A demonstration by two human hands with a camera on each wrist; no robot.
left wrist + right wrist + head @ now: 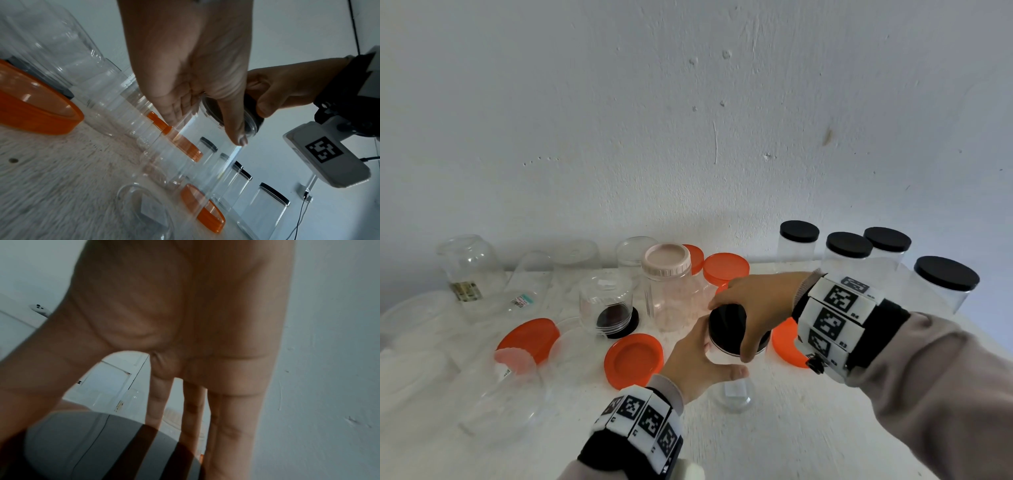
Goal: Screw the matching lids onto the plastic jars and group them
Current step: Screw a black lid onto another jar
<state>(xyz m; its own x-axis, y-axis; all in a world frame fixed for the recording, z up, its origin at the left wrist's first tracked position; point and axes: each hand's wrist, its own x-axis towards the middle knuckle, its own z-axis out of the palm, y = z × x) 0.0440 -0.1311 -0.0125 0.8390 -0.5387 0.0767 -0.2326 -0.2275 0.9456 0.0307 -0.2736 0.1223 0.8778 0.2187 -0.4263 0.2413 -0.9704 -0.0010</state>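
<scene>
jar: clear jar (pixel 732 383), upright on table (pixel 825 428), left hand (pixel 698 359) wrapped round its wall
lid: black lid (pixel 726 323) on jar mouth, right hand (pixel 753 308) gripping its rim
labels: white sticker (pixel 734 390) on jar base, text unreadable
capped group: four black-lidded jars (pixel 849 253), beyond right wrist

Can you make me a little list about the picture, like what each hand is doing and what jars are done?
left hand: grips the clear jar
right hand: grips the black lid on top of that jar
finished jars: four with black lids, far right by the wall
pink-lidded jar: standing in the middle
loose orange lid: on the table
</scene>
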